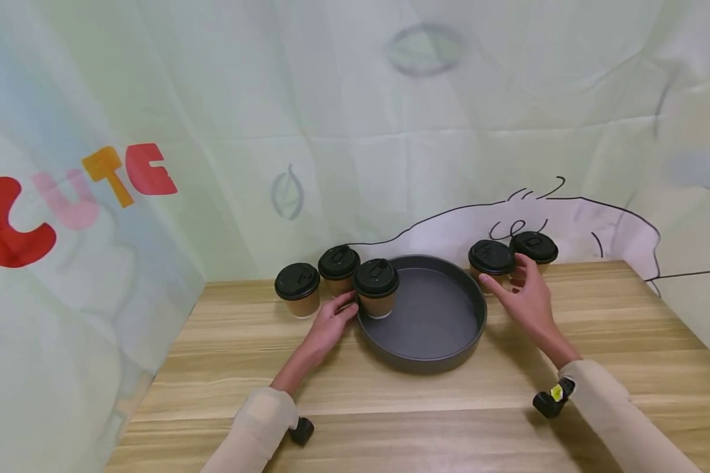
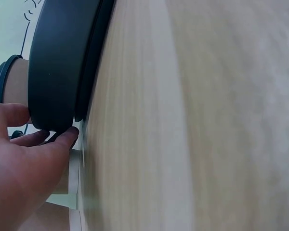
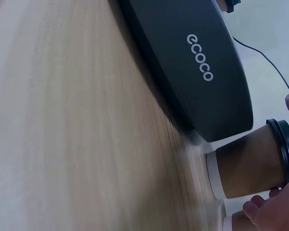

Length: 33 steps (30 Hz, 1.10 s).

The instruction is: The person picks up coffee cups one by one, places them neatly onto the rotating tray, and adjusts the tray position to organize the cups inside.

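A round dark grey pan (image 1: 432, 318) stands on the table, "ecoco" lettered on its wall. Inside it, at the left rim, sits a brown paper cup (image 1: 377, 303) with a black lid. The fingertips of my left hand (image 1: 329, 323) touch the outside of the pan's wall beside that cup. To the right of the pan, my right hand (image 1: 529, 299) spreads thumb and fingers around another lidded paper cup (image 1: 491, 257). The right wrist view shows the thumb apart from this cup (image 3: 250, 166), with the fingers on its other side.
Two more lidded cups, a left one (image 1: 298, 292) and one (image 1: 338, 264) behind it, stand left of the pan. A further cup (image 1: 535, 248) is close behind my right hand. A printed cloth backdrop (image 1: 331, 131) rises behind the wooden table (image 1: 402, 433).
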### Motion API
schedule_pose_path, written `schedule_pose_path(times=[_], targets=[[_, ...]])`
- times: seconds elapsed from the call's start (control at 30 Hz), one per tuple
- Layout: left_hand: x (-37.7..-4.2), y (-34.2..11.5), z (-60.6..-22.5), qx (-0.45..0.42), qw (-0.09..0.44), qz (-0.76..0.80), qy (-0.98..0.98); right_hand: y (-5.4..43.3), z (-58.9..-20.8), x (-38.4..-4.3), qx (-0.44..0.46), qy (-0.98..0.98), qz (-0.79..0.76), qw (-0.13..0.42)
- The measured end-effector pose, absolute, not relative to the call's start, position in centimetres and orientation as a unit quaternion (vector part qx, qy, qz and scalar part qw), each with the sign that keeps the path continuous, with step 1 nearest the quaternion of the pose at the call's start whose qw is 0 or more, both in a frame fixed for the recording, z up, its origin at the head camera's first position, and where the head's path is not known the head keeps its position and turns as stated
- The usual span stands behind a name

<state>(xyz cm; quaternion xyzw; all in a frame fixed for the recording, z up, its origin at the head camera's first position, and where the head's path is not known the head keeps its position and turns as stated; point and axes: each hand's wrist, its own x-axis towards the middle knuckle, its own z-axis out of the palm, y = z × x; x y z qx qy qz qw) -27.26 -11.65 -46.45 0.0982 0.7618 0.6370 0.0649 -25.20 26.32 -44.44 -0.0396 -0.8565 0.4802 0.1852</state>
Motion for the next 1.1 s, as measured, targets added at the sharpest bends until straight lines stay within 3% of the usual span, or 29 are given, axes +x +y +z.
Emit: schedule_pose_path(times=[0.83,1.1], targets=[[-27.1,-11.6,-46.2,0.102,0.060,0.627,0.770,25.0,-44.2,-29.4,-0.079,-0.880,0.438,0.164],[-27.3,-11.6,-46.4,0.100,0.059,0.631,0.767,24.5,-44.6,-30.5,-0.076,-0.875,0.441,0.184]])
